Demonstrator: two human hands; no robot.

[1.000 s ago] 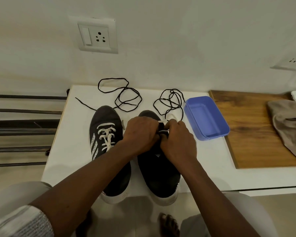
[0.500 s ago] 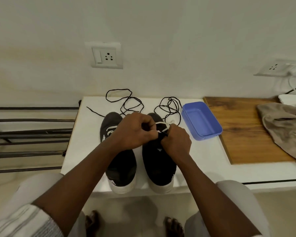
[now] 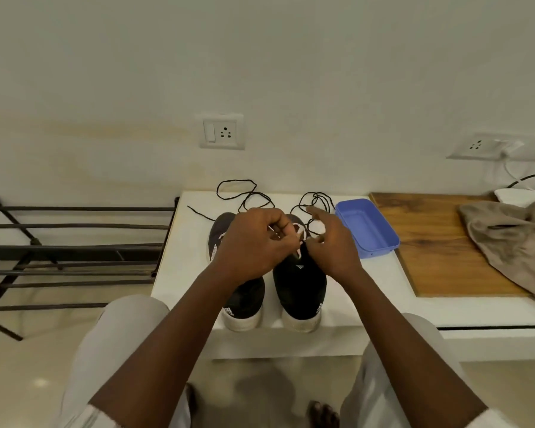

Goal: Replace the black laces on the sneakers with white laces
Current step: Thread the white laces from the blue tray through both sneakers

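Observation:
Two black sneakers stand side by side on a low white table (image 3: 179, 273), heels toward me. The left sneaker (image 3: 244, 298) is mostly covered by my left hand (image 3: 250, 245); a bit of its white lacing shows at its left side. Over the right sneaker (image 3: 300, 288), my left hand pinches a white lace (image 3: 298, 239) that rises from the eyelets. My right hand (image 3: 331, 242) hovers just right of it with fingers spread, holding nothing I can see. Two loose black laces lie behind the shoes, one (image 3: 238, 193) at the left and one (image 3: 317, 202) at the right.
A blue plastic tray (image 3: 368, 230) sits just right of the shoes. Beyond it lie a wooden board (image 3: 430, 242) and a beige cloth (image 3: 513, 242). A black metal rack (image 3: 74, 251) stands to the left. Wall sockets are behind, one with a cable.
My right hand has let go and spread its fingers, moving slightly right and back. My left hand still pinches the white lace. The camera has tilted up and pulled back.

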